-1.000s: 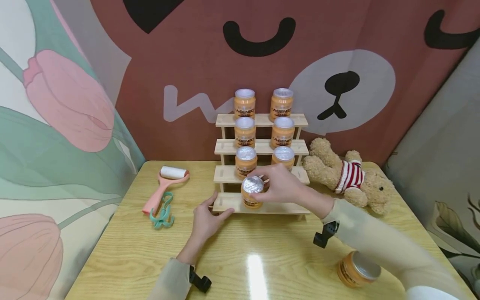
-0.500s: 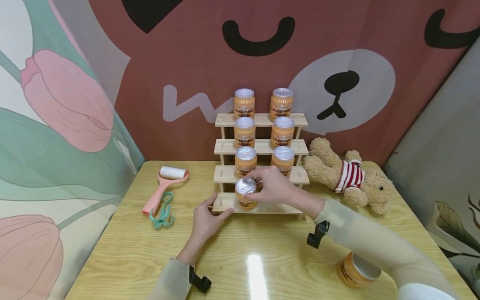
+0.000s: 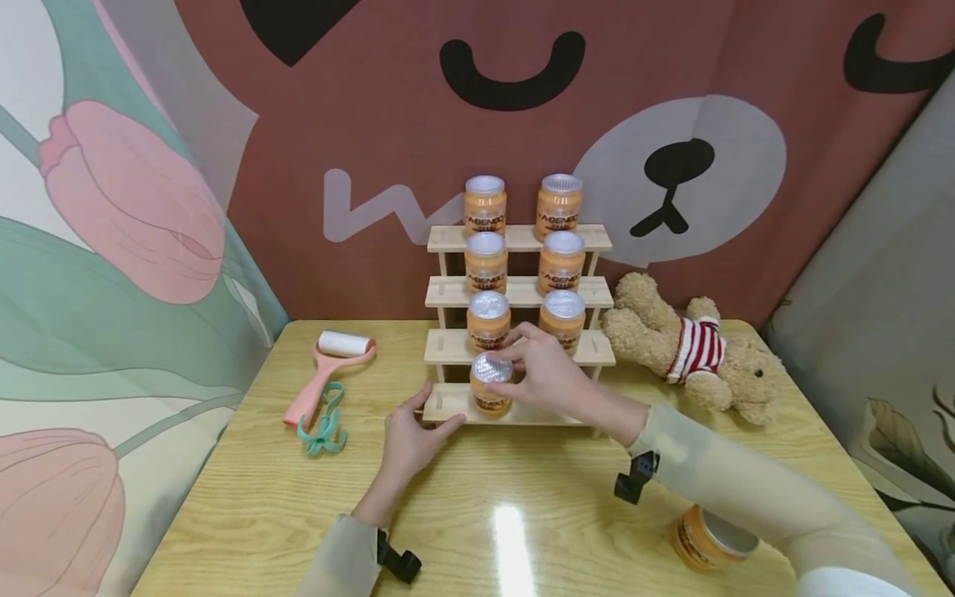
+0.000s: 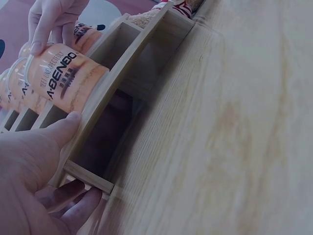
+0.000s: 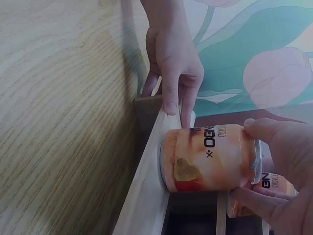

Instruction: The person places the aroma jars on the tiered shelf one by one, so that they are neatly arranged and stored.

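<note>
An orange can (image 3: 490,401) with a silver lid and dark lettering stands upright on the lowest step of a four-step wooden display stand (image 3: 445,403). My right hand (image 3: 550,373) pinches this can near its lid, thumb in front and fingers behind. In the right wrist view, the can's (image 5: 208,156) base meets the step. My left hand (image 3: 409,438) grips the left end of that step; in the left wrist view its thumb (image 4: 68,126) lies along the top and its fingers curl below. Pairs of matching cans (image 3: 487,264) fill the three steps above.
Another can (image 3: 705,539) sits at the table's front right, partly hidden by my right sleeve. A teddy bear (image 3: 690,348) lies right of the stand. Left of it lie a pink lint roller (image 3: 328,373) and a green hook (image 3: 323,431). A patterned cloth backdrop (image 3: 358,108) hangs behind.
My right hand and the can have shifted a little left along the lowest step, and more of the label now faces front. The left hand keeps its place.
</note>
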`<state>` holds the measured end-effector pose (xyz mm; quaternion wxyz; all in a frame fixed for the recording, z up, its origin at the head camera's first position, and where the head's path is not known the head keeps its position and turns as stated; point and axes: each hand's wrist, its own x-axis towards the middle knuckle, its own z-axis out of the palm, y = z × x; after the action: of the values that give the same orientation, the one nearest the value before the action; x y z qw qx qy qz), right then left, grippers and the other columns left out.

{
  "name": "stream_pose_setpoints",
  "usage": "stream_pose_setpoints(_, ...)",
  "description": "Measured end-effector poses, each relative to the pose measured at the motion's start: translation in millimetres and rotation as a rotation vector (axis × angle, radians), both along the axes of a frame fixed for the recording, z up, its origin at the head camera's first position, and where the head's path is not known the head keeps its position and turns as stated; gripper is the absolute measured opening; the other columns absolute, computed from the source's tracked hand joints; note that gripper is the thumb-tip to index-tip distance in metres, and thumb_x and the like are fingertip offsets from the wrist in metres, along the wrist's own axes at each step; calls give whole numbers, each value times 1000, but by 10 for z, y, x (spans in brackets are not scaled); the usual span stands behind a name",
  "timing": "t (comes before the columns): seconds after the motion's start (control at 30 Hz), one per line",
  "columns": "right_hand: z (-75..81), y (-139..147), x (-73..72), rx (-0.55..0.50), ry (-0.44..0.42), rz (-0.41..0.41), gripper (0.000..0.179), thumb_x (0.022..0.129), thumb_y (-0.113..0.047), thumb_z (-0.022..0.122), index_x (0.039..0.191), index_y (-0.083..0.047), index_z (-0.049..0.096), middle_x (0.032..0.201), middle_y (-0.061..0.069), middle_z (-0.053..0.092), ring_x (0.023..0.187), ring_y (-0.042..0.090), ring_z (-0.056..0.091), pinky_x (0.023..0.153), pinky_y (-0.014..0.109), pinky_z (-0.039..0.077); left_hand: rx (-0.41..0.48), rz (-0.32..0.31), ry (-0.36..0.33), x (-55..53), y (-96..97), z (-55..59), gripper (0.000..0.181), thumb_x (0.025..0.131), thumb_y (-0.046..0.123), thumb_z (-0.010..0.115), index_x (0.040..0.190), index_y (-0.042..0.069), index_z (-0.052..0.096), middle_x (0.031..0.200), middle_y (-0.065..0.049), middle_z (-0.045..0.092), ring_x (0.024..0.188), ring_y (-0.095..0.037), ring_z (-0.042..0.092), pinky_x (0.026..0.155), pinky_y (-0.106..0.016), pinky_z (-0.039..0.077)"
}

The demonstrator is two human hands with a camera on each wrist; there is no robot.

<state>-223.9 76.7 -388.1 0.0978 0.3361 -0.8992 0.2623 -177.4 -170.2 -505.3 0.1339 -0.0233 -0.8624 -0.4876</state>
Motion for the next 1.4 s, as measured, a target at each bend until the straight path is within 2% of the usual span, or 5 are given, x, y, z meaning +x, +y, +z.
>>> stream_pose_setpoints(0.43,39,-15,-21,29,-28,42,47,88,-38,89,126,-12,79,111,7,70,85,14,71,73,20,60,3,3,8,8,7,-1,87,81,31,96,149,-5,56,138,-24,69,90,-19,76,65,-18,55)
stream_pose_setpoints(0.63,102,79,28,78,-27,58,52,89,-43,88,129,-11,78,113,6,72,87,21,71,72,25,58,8,1,-13,30,17,-4,87,82,31,96,150,-5,55,141,-24,67,88,-18,74,63,-18,54)
stream_pose_setpoints(0.87,303,488,158,72,1,56,38,91,-29,87,121,-8,79,114,10,78,93,23,76,79,37,65,5,4,-13,21,16,-1,88,81,32,96,150,-4,55,134,-25,72,87,-18,76,64,-19,56)
stream_pose_setpoints(1.1,451,1033,269,75,-49,-21,30,92,-24,86,119,-11,80,108,4,79,93,19,75,74,29,63,23,-3,-20,20,12,1,88,82,32,95,151,-4,54,137,-25,70,88,-19,78,64,-19,57)
stream_pose_setpoints(1.4,388,1767,486,66,-74,-4,23,92,-21,86,114,-24,81,101,-15,74,84,-2,68,70,26,62,18,2,-22,22,5,15,89,81,33,96,151,-4,54,134,-26,72,79,-15,75,61,-19,56)
